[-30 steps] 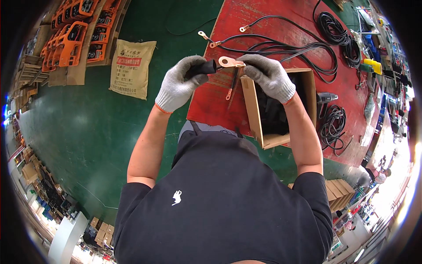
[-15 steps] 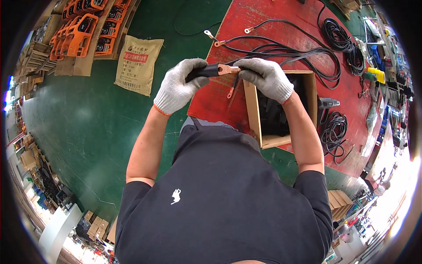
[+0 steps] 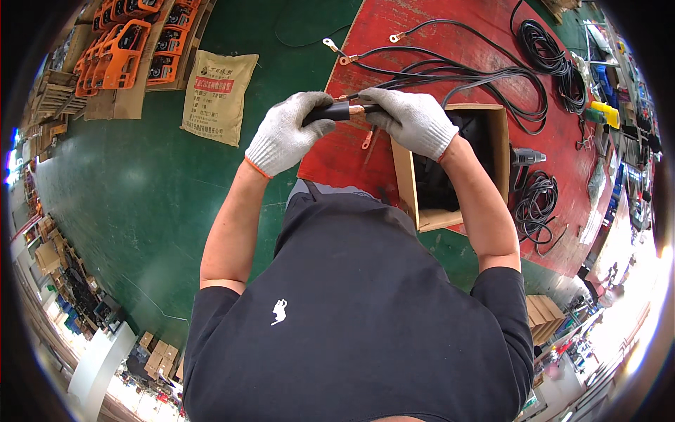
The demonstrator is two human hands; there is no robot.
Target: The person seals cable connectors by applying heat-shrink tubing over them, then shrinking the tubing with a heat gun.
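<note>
The left hand (image 3: 288, 133), in a white knitted glove with grey-coated fingers, pinches one short black tubular sleeve (image 3: 332, 112) at the upper centre of the frame. The right hand (image 3: 416, 123), gloved alike, closes thumb and fingers on one copper-coloured metal lug (image 3: 357, 110) at the sleeve's right end. The opposed grips set both parts in one line, presumably so that neither tilts; how far the lug sits inside the sleeve cannot be told. One open brown cardboard box (image 3: 406, 176), containing black pieces (image 3: 437, 176), stands right of centre, apparently for short reach. Over the scuffed red tabletop (image 3: 337, 158), at upper right, run black cables (image 3: 500, 72); four ring-shaped metal lugs (image 3: 346, 60) are visible, three pointing leftward, probably to keep these ends accessible. Three coils of black cable (image 3: 550, 62) lie farther right, with one grey pistol-shaped tool (image 3: 526, 157) beside the lowest.
</note>
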